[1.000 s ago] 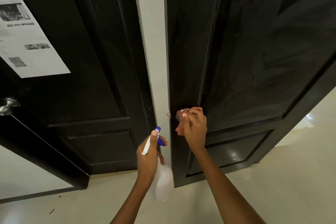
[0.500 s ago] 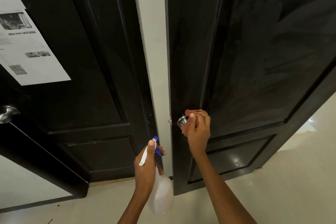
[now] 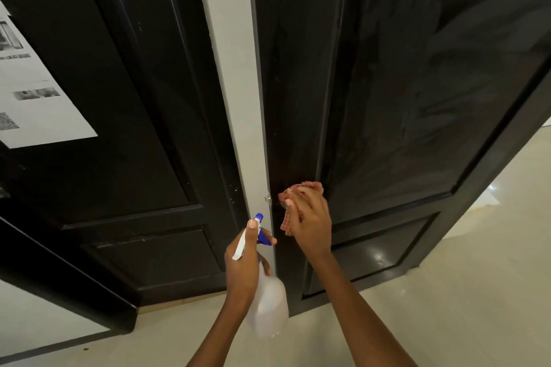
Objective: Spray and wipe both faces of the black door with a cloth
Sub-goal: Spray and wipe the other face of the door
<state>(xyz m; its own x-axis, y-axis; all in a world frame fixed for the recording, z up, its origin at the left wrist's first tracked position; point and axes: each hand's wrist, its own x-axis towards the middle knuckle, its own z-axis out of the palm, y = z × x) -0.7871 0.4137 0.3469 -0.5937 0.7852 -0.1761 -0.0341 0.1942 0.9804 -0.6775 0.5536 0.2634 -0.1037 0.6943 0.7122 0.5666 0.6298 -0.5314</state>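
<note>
Two black panelled doors (image 3: pixel 417 83), one cloth, one bottle. My right hand (image 3: pixel 310 217) gripped the reddish cloth (image 3: pixel 287 225) against the door; my left hand (image 3: pixel 244 265) clasped the translucent white plastic spray bottle (image 3: pixel 268 307), contents unclear.

We see a glossy black door (image 3: pixel 402 98) with pale smears, and a pink-red cloth (image 3: pixel 287 223). The bottle (image 3: pixel 268 307) is translucent white with a blue head and white trigger. At 9 o'clock, a white paper (image 3: pixel 38 110) carries grey prints. The floor (image 3: pixel 447 307) is cream.
</note>
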